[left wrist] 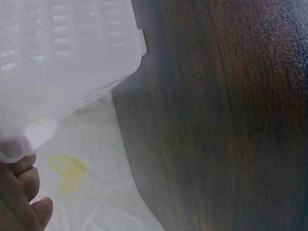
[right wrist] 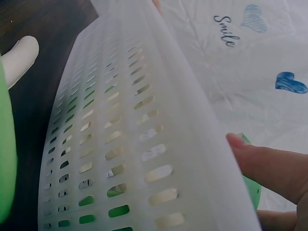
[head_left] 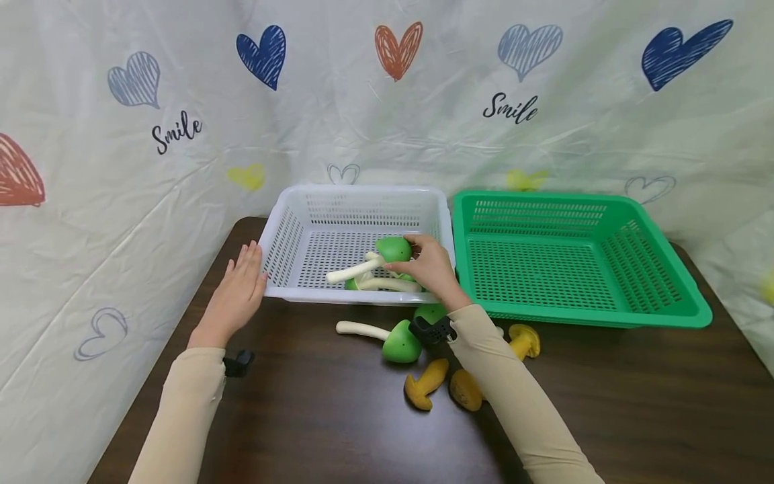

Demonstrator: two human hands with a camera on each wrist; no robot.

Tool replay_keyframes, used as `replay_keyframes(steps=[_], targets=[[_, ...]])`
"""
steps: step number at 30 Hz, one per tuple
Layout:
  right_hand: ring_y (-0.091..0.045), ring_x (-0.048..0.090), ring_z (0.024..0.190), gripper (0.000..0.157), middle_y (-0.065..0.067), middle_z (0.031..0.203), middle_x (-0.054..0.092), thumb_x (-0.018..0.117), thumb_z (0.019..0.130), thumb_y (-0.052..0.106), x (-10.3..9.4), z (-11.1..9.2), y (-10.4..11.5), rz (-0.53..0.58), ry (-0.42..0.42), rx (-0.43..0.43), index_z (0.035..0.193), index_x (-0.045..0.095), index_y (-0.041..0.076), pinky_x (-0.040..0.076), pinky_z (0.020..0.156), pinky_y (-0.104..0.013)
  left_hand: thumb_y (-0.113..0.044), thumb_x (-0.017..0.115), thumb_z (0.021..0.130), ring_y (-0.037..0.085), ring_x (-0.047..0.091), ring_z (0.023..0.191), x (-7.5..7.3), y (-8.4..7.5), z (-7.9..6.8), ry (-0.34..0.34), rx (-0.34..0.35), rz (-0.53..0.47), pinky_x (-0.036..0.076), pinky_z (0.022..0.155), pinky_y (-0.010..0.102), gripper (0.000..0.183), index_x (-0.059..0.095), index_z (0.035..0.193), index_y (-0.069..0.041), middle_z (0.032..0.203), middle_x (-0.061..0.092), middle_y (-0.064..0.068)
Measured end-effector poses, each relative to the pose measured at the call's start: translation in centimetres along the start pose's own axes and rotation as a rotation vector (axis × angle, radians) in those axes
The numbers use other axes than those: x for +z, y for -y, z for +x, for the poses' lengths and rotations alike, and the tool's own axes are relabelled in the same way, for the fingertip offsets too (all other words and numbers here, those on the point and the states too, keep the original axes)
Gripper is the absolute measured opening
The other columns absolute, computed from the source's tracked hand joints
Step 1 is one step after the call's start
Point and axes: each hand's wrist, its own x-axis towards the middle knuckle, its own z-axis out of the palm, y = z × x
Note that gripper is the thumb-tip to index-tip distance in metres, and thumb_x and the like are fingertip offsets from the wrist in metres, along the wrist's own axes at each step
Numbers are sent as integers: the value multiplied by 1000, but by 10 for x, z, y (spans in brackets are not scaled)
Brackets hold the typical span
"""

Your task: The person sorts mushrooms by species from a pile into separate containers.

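Observation:
My right hand (head_left: pixel 431 269) pinches a toy mushroom with a green cap (head_left: pixel 393 249) and a white stem, over the white basket (head_left: pixel 357 299). Under it, more green-capped mushrooms (head_left: pixel 390 285) lie in that basket. In the right wrist view the thumb (right wrist: pixel 269 168) shows beyond the basket's wall, with part of the green cap (right wrist: pixel 251 192) beside it. My left hand (head_left: pixel 234 296) rests against the basket's left side, fingers straight and together; in the left wrist view its fingertips (left wrist: pixel 29 183) are at the basket's rim (left wrist: pixel 33 139).
An empty green basket (head_left: pixel 580 312) stands to the right of the white one. On the dark table (head_left: pixel 302 417), in front of the baskets, lie a green-capped mushroom (head_left: pixel 402 343), another partly hidden (head_left: pixel 429 312), and several yellow-brown mushrooms (head_left: pixel 426 384). A printed cloth (head_left: pixel 338 121) hangs behind.

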Motion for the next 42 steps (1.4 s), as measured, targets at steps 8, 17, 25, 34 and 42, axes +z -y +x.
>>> replay_keyframes(steps=[8, 17, 25, 34, 42], targets=[[-35, 51, 117, 72, -18, 129, 51, 81, 75, 20, -2, -2, 1, -34, -26, -28, 135, 48, -2, 46, 94, -41, -20, 35, 101, 36, 6, 142, -1, -1, 0, -5, 7, 1, 7, 112, 54, 58, 14, 146, 11, 154, 11, 23], [-29, 53, 118, 57, -18, 127, 56, 77, 79, 12, -8, -9, -1, 147, -28, -46, 130, 54, -2, 45, 96, -32, -20, 34, 101, 35, 6, 142, -2, -2, 1, 2, 1, -2, 7, 112, 53, 58, 14, 146, 10, 154, 10, 23], [-27, 55, 114, 48, -16, 123, 59, 75, 81, 12, -17, -24, 3, 258, 3, -55, 126, 58, 2, 45, 94, -28, -20, 35, 101, 35, 6, 142, -3, -3, 1, 9, -8, 7, 8, 112, 54, 58, 14, 146, 10, 154, 11, 23], [-27, 53, 117, 48, -13, 125, 58, 73, 83, 12, -27, -46, 0, 351, 52, -40, 127, 58, 3, 47, 93, -31, -22, 34, 101, 34, 5, 142, -3, -3, 2, 17, -18, 3, 7, 112, 53, 58, 13, 146, 9, 154, 10, 23], [-31, 52, 119, 50, -17, 128, 56, 74, 82, 13, -33, -69, -7, 414, 78, -32, 128, 57, 3, 49, 89, -28, -21, 34, 101, 36, 6, 142, -3, -3, 1, 10, -12, -9, 8, 112, 53, 58, 14, 146, 10, 154, 10, 23]])
